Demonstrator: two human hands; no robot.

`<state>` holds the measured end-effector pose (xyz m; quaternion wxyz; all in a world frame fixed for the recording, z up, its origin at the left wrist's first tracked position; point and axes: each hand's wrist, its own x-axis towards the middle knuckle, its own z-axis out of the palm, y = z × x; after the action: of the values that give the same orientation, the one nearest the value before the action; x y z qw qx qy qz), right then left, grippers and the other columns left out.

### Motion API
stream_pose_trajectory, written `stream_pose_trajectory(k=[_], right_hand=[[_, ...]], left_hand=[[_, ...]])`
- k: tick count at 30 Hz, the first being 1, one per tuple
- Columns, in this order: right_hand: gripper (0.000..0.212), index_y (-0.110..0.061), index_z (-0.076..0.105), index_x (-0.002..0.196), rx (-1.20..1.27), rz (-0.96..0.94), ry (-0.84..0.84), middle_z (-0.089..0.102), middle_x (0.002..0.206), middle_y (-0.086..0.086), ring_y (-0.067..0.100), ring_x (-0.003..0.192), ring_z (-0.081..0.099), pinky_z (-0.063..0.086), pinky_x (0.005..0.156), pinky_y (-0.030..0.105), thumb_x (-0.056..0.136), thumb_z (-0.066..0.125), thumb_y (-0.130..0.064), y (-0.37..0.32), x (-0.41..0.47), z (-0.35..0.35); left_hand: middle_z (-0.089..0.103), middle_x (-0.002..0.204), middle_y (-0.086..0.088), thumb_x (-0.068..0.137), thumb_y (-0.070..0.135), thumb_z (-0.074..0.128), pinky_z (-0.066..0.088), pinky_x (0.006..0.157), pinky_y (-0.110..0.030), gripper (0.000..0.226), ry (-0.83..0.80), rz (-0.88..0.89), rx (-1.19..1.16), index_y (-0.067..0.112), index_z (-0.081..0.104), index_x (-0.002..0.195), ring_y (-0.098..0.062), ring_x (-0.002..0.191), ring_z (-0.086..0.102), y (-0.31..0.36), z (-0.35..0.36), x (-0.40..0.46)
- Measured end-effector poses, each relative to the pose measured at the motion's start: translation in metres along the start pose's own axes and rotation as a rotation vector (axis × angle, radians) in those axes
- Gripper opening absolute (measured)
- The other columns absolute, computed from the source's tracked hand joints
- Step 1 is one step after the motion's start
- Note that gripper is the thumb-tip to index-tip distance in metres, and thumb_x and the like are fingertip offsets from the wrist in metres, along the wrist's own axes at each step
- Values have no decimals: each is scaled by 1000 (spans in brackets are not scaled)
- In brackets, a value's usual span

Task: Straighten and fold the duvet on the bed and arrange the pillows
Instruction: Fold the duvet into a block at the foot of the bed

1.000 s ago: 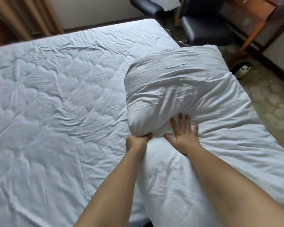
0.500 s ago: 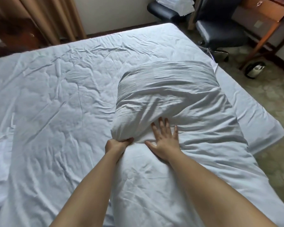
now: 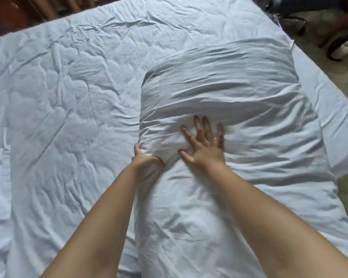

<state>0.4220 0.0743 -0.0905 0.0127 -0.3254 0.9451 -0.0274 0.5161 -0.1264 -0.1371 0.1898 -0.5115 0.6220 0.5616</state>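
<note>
A plump white pillow (image 3: pixel 225 85) lies on the right half of the bed, on top of a second white pillow or folded bedding (image 3: pixel 199 217) that runs toward me. My left hand (image 3: pixel 146 160) grips the pillow's near left corner, fingers curled round the fabric. With fingers spread and straight, my right hand (image 3: pixel 202 145) presses flat into the pillow's near edge. The wrinkled white duvet (image 3: pixel 68 109) is spread flat over the left and far part of the bed.
The bed's right edge (image 3: pixel 338 121) drops to a patterned floor. A black chair (image 3: pixel 293 9) and a small kettle-like object (image 3: pixel 344 47) stand beyond the far right corner. Brown curtains and dark wood (image 3: pixel 18 11) line the far left.
The pillow has come down lower onto the bed. My right hand has slid further up onto it and pressed in. My left hand keeps its hold on the corner.
</note>
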Motion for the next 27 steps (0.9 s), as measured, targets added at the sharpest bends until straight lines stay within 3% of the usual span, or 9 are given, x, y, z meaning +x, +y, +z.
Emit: stream_pose_trajectory(k=[2, 5, 7, 8, 10, 15, 20, 23, 27], right_hand=[[80, -39, 5, 149, 1, 24, -73, -13, 158, 2, 20, 145, -16, -19, 110, 55, 76, 16, -72, 7, 2, 6], [79, -38, 4, 147, 32, 32, -58, -12, 156, 1, 19, 145, -14, -14, 111, 58, 78, 20, -72, 3, -1, 24], [78, -37, 6, 147, 24, 23, -61, -8, 157, 3, 21, 145, -10, -13, 111, 57, 79, 24, -71, -1, -1, 35], [79, -36, 8, 147, 25, 21, -56, -5, 157, 4, 23, 145, -8, -12, 112, 57, 79, 26, -71, -2, 0, 39], [80, -33, 11, 148, 36, 19, -49, -1, 158, 6, 25, 146, -5, -10, 113, 56, 79, 29, -70, -4, 0, 43], [84, -32, 13, 149, 37, 25, -56, 3, 159, 8, 24, 147, -9, -7, 113, 56, 77, 34, -70, 1, 0, 45], [84, -32, 13, 149, 71, 23, -84, 4, 159, 9, 25, 147, -5, -5, 113, 56, 77, 34, -70, 2, -1, 41], [83, -35, 0, 148, 65, 20, -115, -16, 157, 7, 23, 144, -22, -16, 112, 53, 78, 24, -72, 2, -2, 34], [85, -37, -24, 140, 43, 28, -238, -44, 143, 1, 21, 135, -40, -28, 107, 50, 69, 3, -75, -3, -8, 9]], left_hand=[[34, 146, -3, 40, 29, 85, 41, 104, -47, 139, -30, 10, -1, 44, -6, 144, -31, 126, 44, 32, 5, -36], [38, 139, -7, 63, 12, 83, 41, 104, -42, 130, -41, -30, -48, 28, -13, 149, -29, 125, 46, 37, 12, -35], [51, 126, -3, 42, 15, 84, 50, 93, -38, 118, 30, -51, -30, 15, 25, 145, -26, 109, 56, 27, 11, -27], [60, 118, -3, 32, 18, 80, 55, 83, -34, 102, 66, -43, -15, 8, 49, 128, -23, 98, 60, 22, 10, -24], [67, 94, -4, 30, 21, 69, 50, 63, -25, 65, 118, -38, 42, 6, 69, 93, -21, 83, 62, 17, 10, -25], [63, 71, -7, 35, 16, 59, 42, 52, -23, 32, 152, 4, 42, 7, 66, 65, -25, 70, 59, 16, 22, -31], [60, 58, -7, 44, 11, 62, 41, 50, -23, 9, 181, 25, 11, 9, 61, 53, -25, 60, 56, 18, 24, -37], [58, 59, -6, 54, 4, 63, 40, 49, -21, 5, 167, 42, -11, 8, 60, 56, -23, 59, 55, 20, 20, -48], [58, 60, -7, 39, 11, 55, 40, 49, -21, 20, 123, 98, -36, 6, 62, 58, -22, 58, 54, 20, 13, -69]])
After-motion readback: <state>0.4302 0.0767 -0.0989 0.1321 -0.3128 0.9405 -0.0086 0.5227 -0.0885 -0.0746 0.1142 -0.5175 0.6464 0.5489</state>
